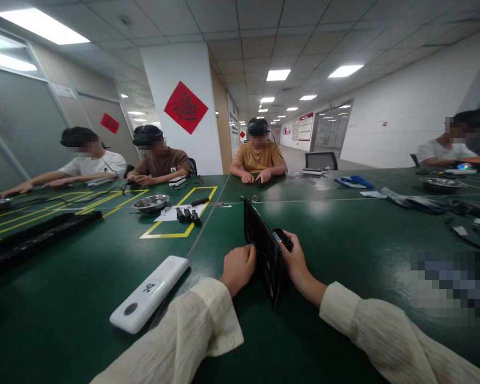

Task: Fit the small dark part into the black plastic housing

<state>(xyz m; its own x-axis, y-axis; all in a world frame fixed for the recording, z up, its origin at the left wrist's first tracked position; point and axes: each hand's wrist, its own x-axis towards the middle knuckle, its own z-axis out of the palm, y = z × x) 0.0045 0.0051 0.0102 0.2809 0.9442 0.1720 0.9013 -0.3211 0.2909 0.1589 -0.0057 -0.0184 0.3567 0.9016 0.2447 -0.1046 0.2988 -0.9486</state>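
A thin, flat black panel [264,250] stands on edge on the green table, upright and slightly tilted, between my two hands. My left hand [239,268] is closed at the panel's left face, with a small blue bit showing at its fingertips; what it pinches is mostly hidden. On the other side, my right hand [298,262] is closed around a small black block-shaped part [283,240], held against the panel's right face. Some of the right fingers are hidden behind that part.
A white power bank [150,294] marked 26 lies left of my forearm. Beyond it are a metal bowl [151,204], several black clips [188,216] on white paper, and a long black tray [40,234]. Blue gloves [354,182] and a second bowl [441,184] lie right. Several people sit around the table.
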